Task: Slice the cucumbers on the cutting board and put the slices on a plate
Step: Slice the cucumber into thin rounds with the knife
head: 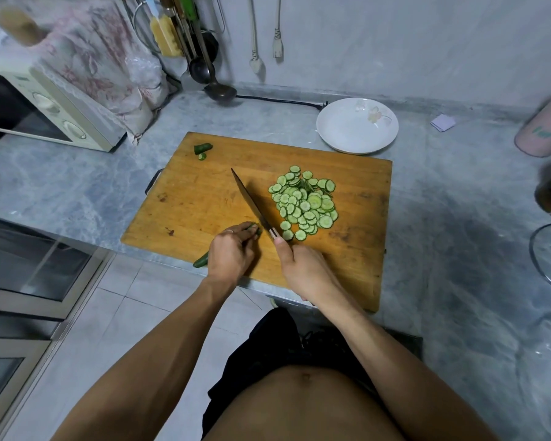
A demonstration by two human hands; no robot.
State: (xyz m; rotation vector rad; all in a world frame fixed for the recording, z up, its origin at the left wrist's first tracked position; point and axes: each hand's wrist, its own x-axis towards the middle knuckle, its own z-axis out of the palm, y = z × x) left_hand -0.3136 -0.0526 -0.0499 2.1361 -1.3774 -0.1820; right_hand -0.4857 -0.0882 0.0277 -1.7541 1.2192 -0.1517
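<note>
Head view: a person stands at a grey counter and looks down on a wooden cutting board.
Left hand: the left hand is curled over a cucumber near the front edge of the board; the fingertips pinch it close to its cut end, and the dark tip shows out behind the hand.
Right hand: the right hand is closed around the handle of a knife; the blade points away from the person and lies just beside the fingers of the other hand.
Slices: a pile of slices lies on the board, to the right of the blade; I judge it is more than 1 cucumber's worth, but I cannot be sure.
End pieces: 2 small cut ends lie at the far left corner of the board, well apart from the pile.
Plate: a white plate stands past the far right corner of the board, with no slice on it.
Done so far: most of the slicing seems finished, because only a short piece is left under the hand.
Left to do: to cut this last piece, then to move all slices to the plate; this second part is not yet begun.
</note>
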